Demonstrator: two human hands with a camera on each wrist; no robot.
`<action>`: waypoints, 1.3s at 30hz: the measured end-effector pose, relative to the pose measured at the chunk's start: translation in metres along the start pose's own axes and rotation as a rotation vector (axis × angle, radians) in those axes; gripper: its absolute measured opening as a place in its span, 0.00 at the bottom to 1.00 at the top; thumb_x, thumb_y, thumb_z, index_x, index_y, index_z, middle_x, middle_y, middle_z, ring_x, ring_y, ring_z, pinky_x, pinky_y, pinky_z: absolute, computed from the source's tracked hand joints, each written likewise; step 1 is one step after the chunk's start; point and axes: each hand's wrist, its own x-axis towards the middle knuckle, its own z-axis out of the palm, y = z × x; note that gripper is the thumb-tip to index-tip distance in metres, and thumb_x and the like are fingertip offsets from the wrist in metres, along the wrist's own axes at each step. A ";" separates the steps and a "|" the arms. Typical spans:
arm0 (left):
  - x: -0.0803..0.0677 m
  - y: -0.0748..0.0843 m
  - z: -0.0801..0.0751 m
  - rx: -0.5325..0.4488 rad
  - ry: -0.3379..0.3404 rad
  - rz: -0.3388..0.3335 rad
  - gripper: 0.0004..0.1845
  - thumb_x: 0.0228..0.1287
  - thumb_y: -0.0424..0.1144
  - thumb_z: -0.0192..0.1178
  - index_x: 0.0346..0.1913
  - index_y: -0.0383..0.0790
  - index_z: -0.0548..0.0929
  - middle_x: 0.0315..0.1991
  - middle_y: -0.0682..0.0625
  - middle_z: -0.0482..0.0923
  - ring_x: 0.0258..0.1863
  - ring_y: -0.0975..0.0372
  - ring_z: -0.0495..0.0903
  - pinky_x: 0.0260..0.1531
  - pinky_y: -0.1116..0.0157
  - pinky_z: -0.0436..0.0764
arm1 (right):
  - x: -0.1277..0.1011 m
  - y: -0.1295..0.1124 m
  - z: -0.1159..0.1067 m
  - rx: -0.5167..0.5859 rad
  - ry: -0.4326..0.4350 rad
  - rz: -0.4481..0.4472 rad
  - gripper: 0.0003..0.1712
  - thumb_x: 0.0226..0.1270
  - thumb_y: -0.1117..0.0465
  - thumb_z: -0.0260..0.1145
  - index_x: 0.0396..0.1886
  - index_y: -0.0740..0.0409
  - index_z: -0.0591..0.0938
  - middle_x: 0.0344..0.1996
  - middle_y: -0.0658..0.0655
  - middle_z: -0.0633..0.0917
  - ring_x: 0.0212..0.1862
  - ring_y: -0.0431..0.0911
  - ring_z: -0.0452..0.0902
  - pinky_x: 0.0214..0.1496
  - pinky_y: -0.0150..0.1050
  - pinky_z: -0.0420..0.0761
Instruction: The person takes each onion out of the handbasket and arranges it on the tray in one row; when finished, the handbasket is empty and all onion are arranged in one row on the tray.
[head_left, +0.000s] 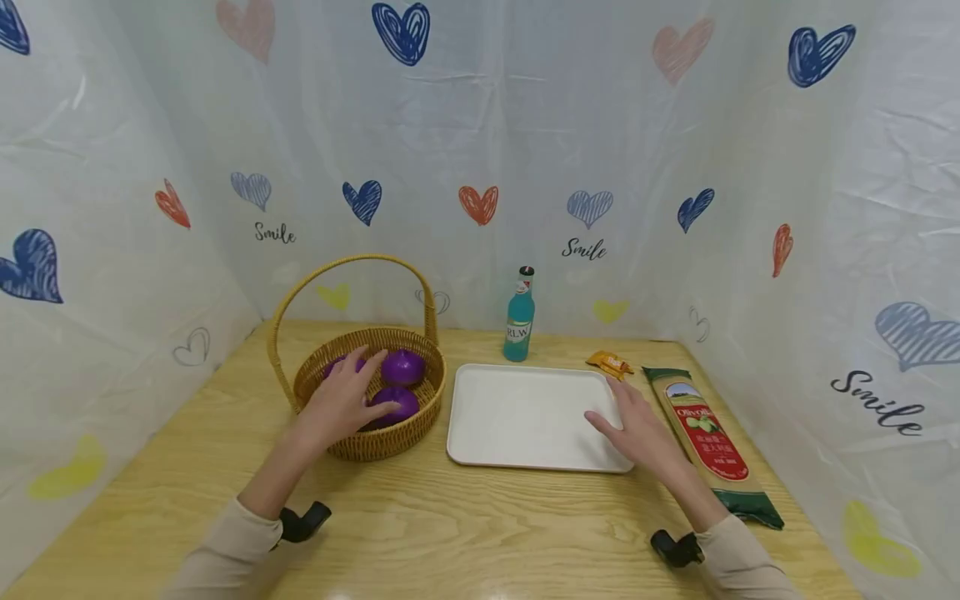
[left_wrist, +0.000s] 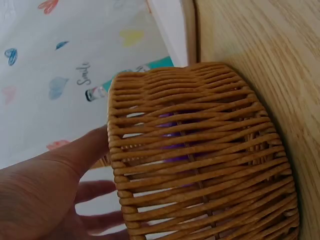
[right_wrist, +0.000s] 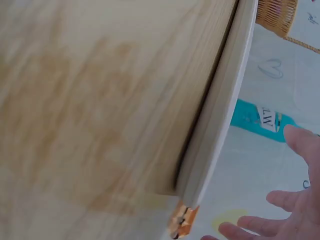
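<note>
A wicker basket (head_left: 375, 446) with a tall hoop handle stands left of centre and holds three purple onions (head_left: 403, 367). My left hand (head_left: 352, 392) reaches into it with the fingers spread over the onions, the thumb touching the front onion (head_left: 401, 404). In the left wrist view the basket wall (left_wrist: 200, 160) fills the frame, purple shows through the weave, and the left hand (left_wrist: 45, 195) lies with straight fingers. My right hand (head_left: 626, 417) hovers flat and relaxed over the right edge of an empty white tray (head_left: 517, 412), holding nothing. In the right wrist view its fingers (right_wrist: 295, 200) are spread beside the tray rim (right_wrist: 220, 115).
A teal glass bottle (head_left: 519, 317) stands behind the tray near the back curtain. A small orange packet (head_left: 609, 363) lies at the tray's far right corner. A long green and red packet (head_left: 705, 437) lies along the table's right side. Heart-printed curtains enclose the wooden table (head_left: 450, 533).
</note>
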 end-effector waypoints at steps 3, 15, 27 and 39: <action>0.002 -0.006 0.000 -0.049 -0.045 0.051 0.42 0.55 0.50 0.72 0.68 0.29 0.69 0.62 0.26 0.69 0.45 0.43 0.79 0.52 0.41 0.78 | 0.000 0.007 0.000 0.040 -0.003 0.014 0.46 0.72 0.41 0.57 0.75 0.68 0.56 0.70 0.77 0.61 0.71 0.71 0.56 0.68 0.69 0.62; 0.019 -0.030 0.005 -0.184 -0.258 0.195 0.37 0.52 0.43 0.75 0.63 0.30 0.74 0.59 0.36 0.79 0.59 0.43 0.78 0.57 0.47 0.79 | -0.002 0.025 0.002 0.238 -0.113 0.094 0.37 0.73 0.60 0.59 0.74 0.68 0.57 0.59 0.81 0.71 0.54 0.72 0.77 0.52 0.59 0.82; 0.025 -0.042 0.007 -0.231 -0.353 0.193 0.37 0.53 0.43 0.74 0.66 0.36 0.74 0.55 0.39 0.81 0.54 0.48 0.81 0.51 0.51 0.82 | 0.000 0.036 0.003 0.256 -0.195 0.098 0.31 0.65 0.74 0.55 0.69 0.75 0.64 0.50 0.76 0.79 0.45 0.57 0.79 0.41 0.43 0.80; 0.025 -0.044 0.009 -0.264 -0.382 0.142 0.35 0.51 0.41 0.75 0.62 0.34 0.77 0.53 0.37 0.81 0.51 0.46 0.83 0.49 0.52 0.84 | 0.000 0.036 -0.001 0.276 -0.235 0.119 0.30 0.64 0.74 0.55 0.67 0.77 0.66 0.49 0.74 0.79 0.42 0.52 0.75 0.36 0.36 0.75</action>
